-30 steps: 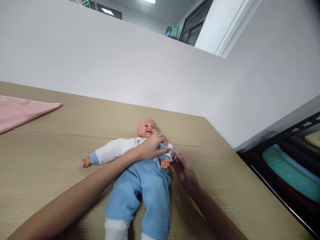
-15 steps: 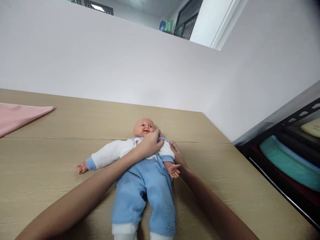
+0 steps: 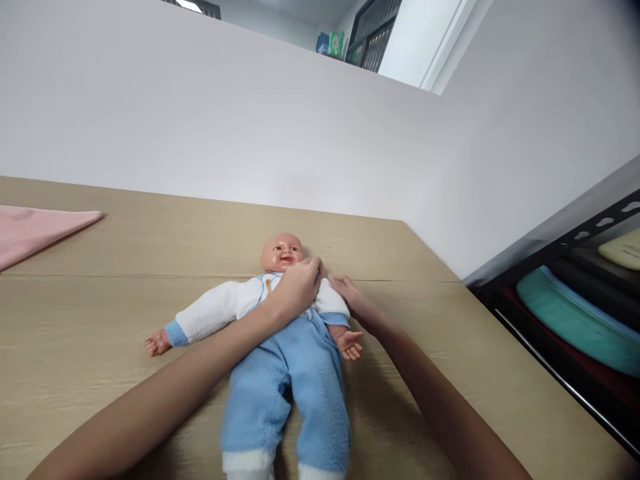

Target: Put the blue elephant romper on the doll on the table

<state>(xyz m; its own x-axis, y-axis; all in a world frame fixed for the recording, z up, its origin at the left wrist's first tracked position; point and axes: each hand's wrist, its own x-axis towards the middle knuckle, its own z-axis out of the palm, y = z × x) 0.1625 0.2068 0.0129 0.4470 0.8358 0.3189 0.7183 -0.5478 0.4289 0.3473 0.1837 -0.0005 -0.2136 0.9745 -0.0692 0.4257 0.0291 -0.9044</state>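
A baby doll (image 3: 283, 252) lies face up on the wooden table, its head toward the wall. It wears a fleece outfit (image 3: 265, 393) with white sleeves and blue trousers. My left hand (image 3: 299, 287) reaches across the doll's chest, fingers closed on the outfit's collar by the neck. At the doll's shoulder on the right side, my right hand (image 3: 353, 297) touches the white sleeve (image 3: 331, 298); its fingertips are partly hidden behind the shoulder. The doll's bare hand sticks out of the blue cuff below.
A folded pink cloth (image 3: 45, 230) lies at the table's left edge. The wooden table (image 3: 150, 247) meets a pale wall (image 3: 200, 120). To the right stands a black rack (image 3: 555, 360) holding a teal item (image 3: 570, 323) and a cream one.
My right hand has moved up along the sleeve from near the cuff to the shoulder. My left hand's fingers have drawn tighter at the collar. The view has shifted slightly.
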